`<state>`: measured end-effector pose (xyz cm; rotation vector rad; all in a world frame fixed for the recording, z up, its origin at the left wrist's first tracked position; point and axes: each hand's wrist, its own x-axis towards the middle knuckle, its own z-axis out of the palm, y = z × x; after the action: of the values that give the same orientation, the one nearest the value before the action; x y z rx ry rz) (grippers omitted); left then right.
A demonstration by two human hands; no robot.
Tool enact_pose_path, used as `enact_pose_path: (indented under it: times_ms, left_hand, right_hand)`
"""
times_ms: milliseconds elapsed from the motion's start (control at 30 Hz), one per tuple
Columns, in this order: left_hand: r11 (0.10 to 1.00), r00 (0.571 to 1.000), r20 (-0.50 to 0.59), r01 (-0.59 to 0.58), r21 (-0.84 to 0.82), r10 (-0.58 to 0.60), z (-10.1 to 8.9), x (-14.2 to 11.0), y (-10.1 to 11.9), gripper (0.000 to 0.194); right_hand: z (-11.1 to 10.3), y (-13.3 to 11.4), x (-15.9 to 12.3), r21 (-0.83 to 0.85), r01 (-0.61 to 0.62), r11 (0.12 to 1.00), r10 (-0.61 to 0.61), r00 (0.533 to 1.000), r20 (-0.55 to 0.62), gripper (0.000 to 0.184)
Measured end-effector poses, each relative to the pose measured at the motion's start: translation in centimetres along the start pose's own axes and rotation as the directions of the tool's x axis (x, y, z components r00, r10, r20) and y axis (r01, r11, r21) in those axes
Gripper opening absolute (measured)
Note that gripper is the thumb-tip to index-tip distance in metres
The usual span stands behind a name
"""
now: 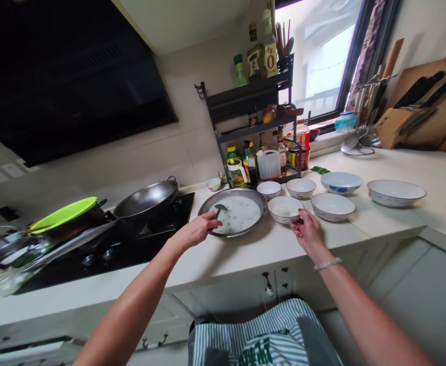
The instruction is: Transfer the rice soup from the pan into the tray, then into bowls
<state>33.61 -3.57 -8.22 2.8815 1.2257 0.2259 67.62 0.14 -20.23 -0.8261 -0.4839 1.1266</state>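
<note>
My left hand (199, 230) is closed around the handle of a dark ladle (220, 207), whose head is at the surface of a pale, milky soup (240, 211) with small dark bits. The soup fills a wide steel basin (264, 213). Just right of it stands a white bowl (282, 218) holding a little pale liquid, and my right hand (307, 231) pinches its right rim. Close behind are a small bowl (269, 190) and another small bowl (301, 188). A wider bowl (332, 207) sits to the right of my right hand.
A blue-marked bowl (341, 182) and a large shallow bowl (396, 193) stand farther right. On the left are a wok (147, 199) on the black hob (131, 254) and a green basin (65, 214). Behind rises a spice rack (253, 133); a knife block (392, 127) stands back right.
</note>
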Motion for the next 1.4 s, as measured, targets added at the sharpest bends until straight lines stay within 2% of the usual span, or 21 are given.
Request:
enact_pose_path:
  times_ms: [133,200,267,333,367,433,500,600,733,800,867,933,1067,1133,1233,1300,1400]
  left_hand:
    - [0.999,0.995,0.093,-0.021,0.028,0.019,0.3,-0.4,-0.1,0.042]
    - [1.0,0.995,0.1,-0.018,0.017,0.016,0.4,-0.4,-0.5,0.041]
    - [1.0,0.999,0.034,0.004,-0.019,-0.003,0.6,-0.4,-1.0,0.038]
    - [0.994,0.992,-0.112,0.052,-0.093,-0.063,0.8,-0.3,-1.3,0.034]
    - [0.985,0.974,-0.195,0.085,-0.147,-0.113,1.0,-0.3,-1.3,0.034]
    - [0.946,0.912,-0.323,0.165,-0.279,-0.254,1.5,-0.2,-1.2,0.034]
    - [0.875,0.827,-0.38,0.247,-0.416,-0.414,2.1,0.0,-0.9,0.034]
    - [0.718,0.658,-0.396,0.333,-0.611,-0.641,2.9,0.4,-0.8,0.031]
    - [0.485,0.424,-0.344,0.289,-0.825,-0.838,3.6,0.8,-1.6,0.024]
    - [0.414,0.343,-0.322,0.241,-0.878,-0.882,3.6,0.8,-2.1,0.022]
    - [0.385,0.292,-0.318,0.209,-0.899,-0.902,3.5,0.6,-2.5,0.023]
    - [0.388,0.265,-0.331,0.206,-0.898,-0.906,3.3,0.4,-2.6,0.024]
    - [0.404,0.251,-0.35,0.208,-0.891,-0.902,2.9,0.1,-2.5,0.025]
    - [0.357,0.228,-0.317,0.162,-0.92,-0.921,2.6,0.2,-2.3,0.023]
    - [0.231,0.186,-0.212,0.088,-0.969,-0.96,2.1,0.5,-1.7,0.022]
    - [0.16,0.185,-0.146,0.06,-0.985,-0.972,1.7,0.6,-1.2,0.022]
    - [0.109,0.203,-0.101,0.031,-0.994,-0.974,1.3,0.8,-0.5,0.021]
  right_hand:
    - [0.0,0.0,0.0,-0.005,-0.001,1.0,0.001,1.0,-0.002,0.037]
    - [0.0,0.0,0.0,-0.004,-0.002,1.0,0.002,1.0,-0.002,0.037]
    - [0.0,0.0,0.1,-0.001,-0.001,1.0,0.001,1.0,-0.003,0.037]
    - [0.0,0.0,0.1,0.005,0.005,1.0,-0.005,1.0,-0.005,0.037]
    - [0.0,0.0,0.1,0.008,0.008,1.0,-0.008,1.0,-0.004,0.037]
    - [0.0,0.1,0.1,0.013,0.008,1.0,-0.008,1.0,-0.003,0.038]
    - [0.0,0.1,0.1,0.014,0.006,1.0,-0.006,1.0,-0.004,0.038]
    - [0.0,0.0,0.0,0.004,0.007,1.0,-0.007,1.0,-0.012,0.038]
    - [0.0,0.0,0.0,-0.01,0.014,1.0,-0.014,1.0,-0.006,0.038]
    - [-0.1,0.0,0.0,-0.007,0.021,1.0,-0.021,1.0,0.001,0.038]
    - [-0.2,0.1,0.1,-0.007,0.024,1.0,-0.024,1.0,0.009,0.038]
    - [-0.2,0.2,0.2,-0.009,0.027,1.0,-0.027,1.0,0.012,0.037]
    - [-0.2,0.2,0.2,-0.013,0.023,1.0,-0.022,1.0,0.015,0.037]
    - [-0.2,0.2,0.2,-0.015,0.018,1.0,-0.018,1.0,0.016,0.038]
    - [-0.3,0.2,0.2,-0.015,0.024,1.0,-0.024,1.0,0.014,0.039]
    - [-0.3,0.3,0.3,-0.014,0.027,1.0,-0.027,1.0,0.012,0.039]
    - [-0.4,0.3,0.3,-0.013,0.024,1.0,-0.024,1.0,0.012,0.039]
